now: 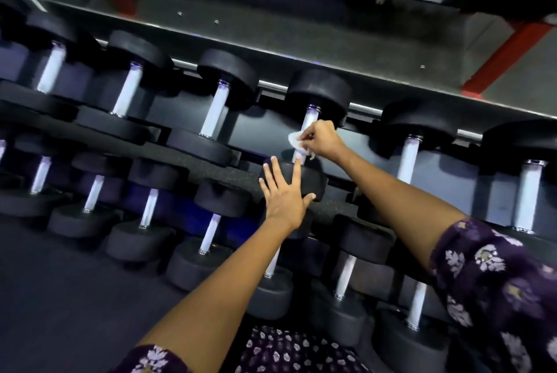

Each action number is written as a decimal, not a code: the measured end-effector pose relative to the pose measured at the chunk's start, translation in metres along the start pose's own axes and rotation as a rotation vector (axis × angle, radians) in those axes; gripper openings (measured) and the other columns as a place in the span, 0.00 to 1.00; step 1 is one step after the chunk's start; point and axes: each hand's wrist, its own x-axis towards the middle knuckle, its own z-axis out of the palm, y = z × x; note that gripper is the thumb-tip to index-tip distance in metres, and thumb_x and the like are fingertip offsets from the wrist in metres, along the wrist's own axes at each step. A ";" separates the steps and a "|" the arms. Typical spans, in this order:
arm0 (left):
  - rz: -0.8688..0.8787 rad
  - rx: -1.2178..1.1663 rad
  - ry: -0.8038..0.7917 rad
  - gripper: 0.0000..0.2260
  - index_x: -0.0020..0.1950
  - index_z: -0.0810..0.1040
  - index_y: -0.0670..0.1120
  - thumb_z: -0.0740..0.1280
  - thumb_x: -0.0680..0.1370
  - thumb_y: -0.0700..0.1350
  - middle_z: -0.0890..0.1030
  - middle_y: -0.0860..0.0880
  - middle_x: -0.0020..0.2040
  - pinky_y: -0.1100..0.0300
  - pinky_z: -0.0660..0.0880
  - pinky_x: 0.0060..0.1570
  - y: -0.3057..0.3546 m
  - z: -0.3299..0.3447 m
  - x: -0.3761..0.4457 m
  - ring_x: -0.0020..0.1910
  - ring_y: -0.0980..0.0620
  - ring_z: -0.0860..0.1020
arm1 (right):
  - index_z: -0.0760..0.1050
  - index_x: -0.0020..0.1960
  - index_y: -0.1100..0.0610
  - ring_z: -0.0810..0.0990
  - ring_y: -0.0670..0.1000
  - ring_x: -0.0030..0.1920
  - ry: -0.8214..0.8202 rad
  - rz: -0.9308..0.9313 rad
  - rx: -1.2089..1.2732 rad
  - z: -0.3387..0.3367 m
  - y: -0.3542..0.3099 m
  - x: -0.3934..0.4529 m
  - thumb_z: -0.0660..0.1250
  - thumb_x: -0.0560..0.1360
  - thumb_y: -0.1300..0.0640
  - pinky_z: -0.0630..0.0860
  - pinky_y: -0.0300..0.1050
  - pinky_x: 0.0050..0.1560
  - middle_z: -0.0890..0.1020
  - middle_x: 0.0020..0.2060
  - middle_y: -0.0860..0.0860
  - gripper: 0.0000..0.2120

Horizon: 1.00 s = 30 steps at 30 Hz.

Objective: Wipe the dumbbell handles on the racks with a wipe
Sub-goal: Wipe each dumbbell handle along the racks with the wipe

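Gym rack [193,167] of dumbbells | right hand [321,139] pinched wipe [294,141] against handle [305,128] | left hand [283,191] flat, fingers spread, on dumbbell head [310,176]

You see matt black rubber dumbbell heads [319,91], glossy chromed metal handles [213,115], a soft white wipe [294,141], and printed cloth sleeves [494,276].

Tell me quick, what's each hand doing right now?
Left hand: open, fingers spread flat on the dumbbell's near head.
Right hand: closed, pinching the white wipe against the dumbbell handle.
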 end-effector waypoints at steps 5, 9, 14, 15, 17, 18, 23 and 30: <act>-0.096 -0.139 -0.032 0.49 0.77 0.35 0.40 0.69 0.76 0.57 0.38 0.38 0.78 0.43 0.42 0.74 0.008 -0.011 0.008 0.77 0.38 0.38 | 0.82 0.49 0.64 0.81 0.55 0.51 -0.074 -0.069 -0.069 0.010 -0.004 -0.009 0.68 0.70 0.67 0.69 0.31 0.44 0.83 0.47 0.60 0.09; -0.043 -0.031 -0.137 0.47 0.76 0.30 0.42 0.63 0.78 0.60 0.31 0.34 0.75 0.41 0.38 0.73 0.006 -0.014 0.011 0.75 0.34 0.34 | 0.82 0.49 0.64 0.82 0.54 0.50 -0.089 -0.063 0.003 -0.003 0.004 -0.006 0.69 0.70 0.67 0.65 0.20 0.36 0.84 0.47 0.59 0.08; 0.031 0.088 -0.183 0.42 0.76 0.30 0.44 0.58 0.81 0.60 0.29 0.34 0.74 0.40 0.36 0.72 0.002 -0.018 0.010 0.73 0.31 0.32 | 0.82 0.49 0.65 0.80 0.57 0.50 -0.017 -0.098 -0.007 0.006 0.001 -0.012 0.68 0.71 0.67 0.70 0.39 0.48 0.83 0.47 0.61 0.08; 0.066 0.108 -0.181 0.41 0.76 0.30 0.44 0.57 0.81 0.60 0.29 0.35 0.74 0.40 0.35 0.71 0.000 -0.017 0.010 0.73 0.31 0.32 | 0.82 0.49 0.65 0.80 0.57 0.49 -0.076 -0.142 -0.034 0.009 0.001 -0.017 0.68 0.71 0.67 0.70 0.39 0.45 0.83 0.46 0.61 0.08; 0.141 0.124 -0.175 0.39 0.77 0.31 0.44 0.56 0.82 0.59 0.29 0.38 0.75 0.39 0.34 0.71 -0.006 -0.016 0.010 0.72 0.31 0.31 | 0.82 0.48 0.65 0.81 0.57 0.48 -0.110 -0.160 -0.029 0.005 0.005 -0.018 0.67 0.70 0.69 0.70 0.35 0.41 0.83 0.45 0.61 0.09; 0.170 0.117 -0.176 0.39 0.77 0.31 0.44 0.56 0.82 0.58 0.28 0.39 0.75 0.40 0.33 0.70 -0.009 -0.017 0.010 0.72 0.31 0.30 | 0.82 0.49 0.65 0.81 0.57 0.48 -0.068 -0.114 0.004 0.000 0.007 -0.012 0.66 0.71 0.69 0.73 0.34 0.42 0.84 0.45 0.61 0.09; 0.163 0.107 -0.251 0.40 0.76 0.30 0.45 0.57 0.81 0.59 0.27 0.42 0.75 0.40 0.33 0.70 -0.009 -0.022 0.013 0.71 0.32 0.28 | 0.82 0.49 0.65 0.80 0.59 0.49 0.046 -0.117 -0.028 0.006 0.003 -0.010 0.65 0.71 0.68 0.71 0.42 0.48 0.83 0.45 0.62 0.10; 0.089 0.213 -0.319 0.49 0.74 0.25 0.46 0.62 0.77 0.64 0.23 0.42 0.73 0.37 0.37 0.71 0.001 -0.028 0.013 0.71 0.32 0.27 | 0.82 0.50 0.64 0.79 0.56 0.52 0.086 -0.106 0.019 0.002 0.013 0.000 0.67 0.71 0.67 0.68 0.36 0.50 0.82 0.48 0.59 0.09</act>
